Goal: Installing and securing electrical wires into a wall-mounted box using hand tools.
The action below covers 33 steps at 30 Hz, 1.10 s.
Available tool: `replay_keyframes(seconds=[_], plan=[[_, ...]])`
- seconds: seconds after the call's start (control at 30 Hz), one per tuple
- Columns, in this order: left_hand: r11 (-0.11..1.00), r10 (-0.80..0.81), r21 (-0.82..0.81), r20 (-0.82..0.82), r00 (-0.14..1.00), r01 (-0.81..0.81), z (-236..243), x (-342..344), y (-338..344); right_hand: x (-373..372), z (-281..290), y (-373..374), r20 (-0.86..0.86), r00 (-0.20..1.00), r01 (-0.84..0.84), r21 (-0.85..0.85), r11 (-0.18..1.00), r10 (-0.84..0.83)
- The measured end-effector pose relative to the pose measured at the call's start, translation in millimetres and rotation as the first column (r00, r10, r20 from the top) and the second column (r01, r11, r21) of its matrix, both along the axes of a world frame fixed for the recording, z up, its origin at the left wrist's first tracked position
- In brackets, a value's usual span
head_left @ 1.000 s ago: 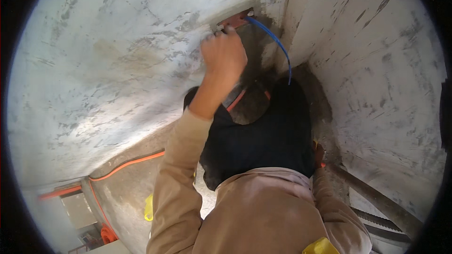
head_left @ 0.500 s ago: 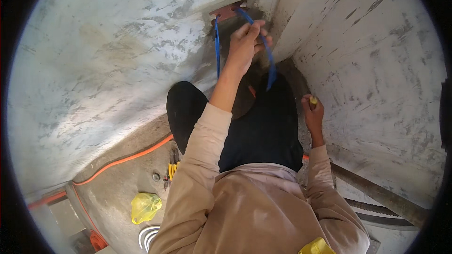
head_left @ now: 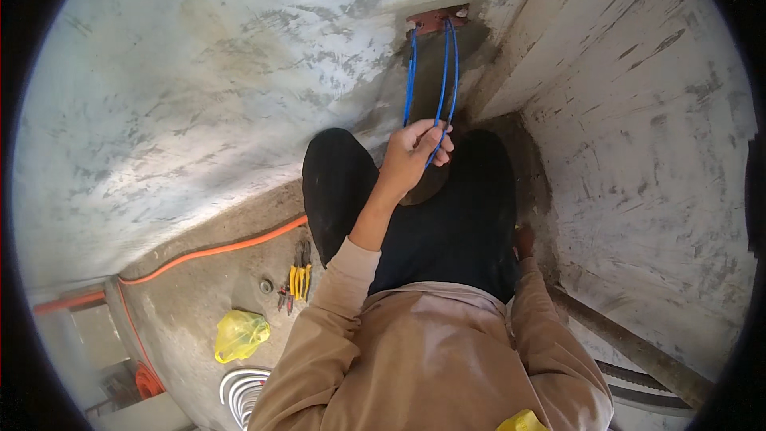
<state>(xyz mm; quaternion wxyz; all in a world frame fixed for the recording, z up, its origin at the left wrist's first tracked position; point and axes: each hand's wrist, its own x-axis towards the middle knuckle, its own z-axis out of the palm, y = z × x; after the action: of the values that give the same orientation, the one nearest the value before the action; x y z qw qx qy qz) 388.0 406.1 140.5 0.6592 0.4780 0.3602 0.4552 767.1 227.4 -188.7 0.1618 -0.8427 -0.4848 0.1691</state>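
Blue electrical wires (head_left: 444, 72) come out of a reddish-brown wall box (head_left: 437, 21) set in the wall. My left hand (head_left: 415, 156) is closed, pinching the strands from the box's right part between thumb and fingers, with their lower ends just below the fingers. Another bundle of blue wire (head_left: 410, 84) hangs from the box's left part and passes behind that hand. Low beside my right knee is my right hand (head_left: 524, 241), dark and partly hidden. A small yellow bit shows at its fingertips; whether the fingers grip it is unclear.
On the floor at left lie yellow-handled pliers (head_left: 299, 275), a small round roll (head_left: 266, 286), a yellow plastic bag (head_left: 241, 335) and coiled white tubing (head_left: 239, 391). An orange conduit (head_left: 215, 251) runs along the wall's foot. Another wall (head_left: 646, 128) closes in at right.
My left hand has come down from near the box, drawing the right-hand wires downward. My right hand, which held a yellow-ended thing, has lowered beside the knee. The view has shifted slightly.
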Motion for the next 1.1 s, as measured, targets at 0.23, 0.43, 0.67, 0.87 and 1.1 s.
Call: replay_keyframes(seconds=[0.23, 0.43, 0.67, 0.87, 1.1], plan=[[0.986, 0.142, 0.114, -0.209, 0.968, -0.120, -30, 21, -21, -120, 281, 154, -0.644, 0.698, 0.086, 0.511, 0.855, 0.315], [0.969, 0.090, 0.246, -0.363, 0.927, 0.002, -15, 16, -24, -184, 369, 226, -0.589, 0.499, -0.141, 0.669, 0.730, 0.636], [0.998, 0.056, -0.001, -0.071, 0.996, -0.056, 21, -37, -24, -157, 384, 242, -0.644, 0.552, -0.117, 0.569, 0.814, 0.530], [0.987, -0.159, -0.022, -0.037, 0.987, 0.158, 14, -21, -14, -149, 352, 229, -0.410, 0.746, -0.083, 0.724, 0.685, 0.524], [0.982, -0.110, 0.123, -0.263, 0.959, 0.146, 8, -9, -17, -218, 383, 203, -0.299, 0.747, -0.224, 0.727, 0.649, 0.593]])
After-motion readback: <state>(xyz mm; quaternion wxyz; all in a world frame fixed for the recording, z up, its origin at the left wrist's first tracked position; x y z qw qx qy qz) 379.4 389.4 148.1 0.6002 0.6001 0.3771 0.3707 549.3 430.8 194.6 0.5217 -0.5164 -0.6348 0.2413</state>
